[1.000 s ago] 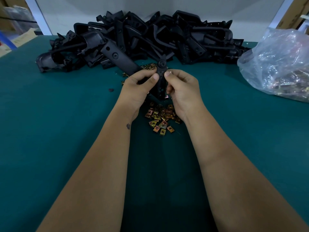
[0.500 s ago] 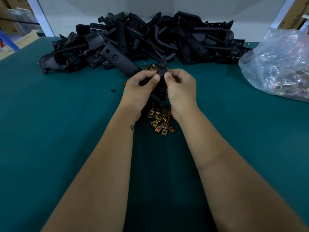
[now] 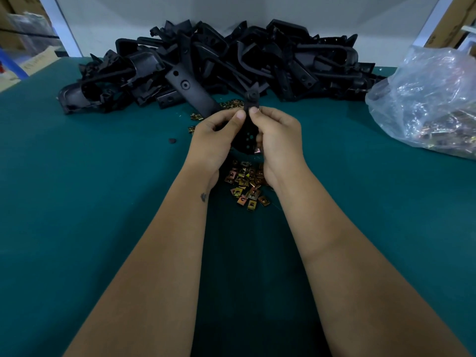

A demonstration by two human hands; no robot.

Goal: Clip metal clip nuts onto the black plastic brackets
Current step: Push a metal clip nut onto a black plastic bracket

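Both my hands are up over the table (image 3: 77, 228), together on one bracket (image 3: 247, 135). Left hand (image 3: 213, 140) grips its left edge, thumb pressed near the top; right hand (image 3: 277, 140) grips the right edge, thumb tip meeting the left thumb just below the bracket's round boss. The bracket stands roughly upright between the palms, above the near heap of clip nuts (image 3: 246, 184).

Step in hand, as I judge it: seating a nut on the bracket's upper end with both thumbs. No nut is visible under the thumbs, so I cannot tell whether one is on, partly on, or absent.

Next move calls for a straight thumb push along the bracket's edge until the clip sits over its hole, with the left hand bracing against twist. If already seated, the bracket goes aside and a fresh one comes from the pile (image 3: 231, 60).

Around: the pile of black brackets lies along the far edge, well apart from the hands. One long bracket (image 3: 190, 91) juts out of it toward the left hand. More nuts (image 3: 231, 104) lie scattered just beyond the hands. A clear bag (image 3: 425, 104) sits at far right, with what look like more nuts inside. A small dark bit (image 3: 172, 140) lies left of the left hand.

In the way: nothing blocks the thumbs; the jutting bracket is near the left knuckles.
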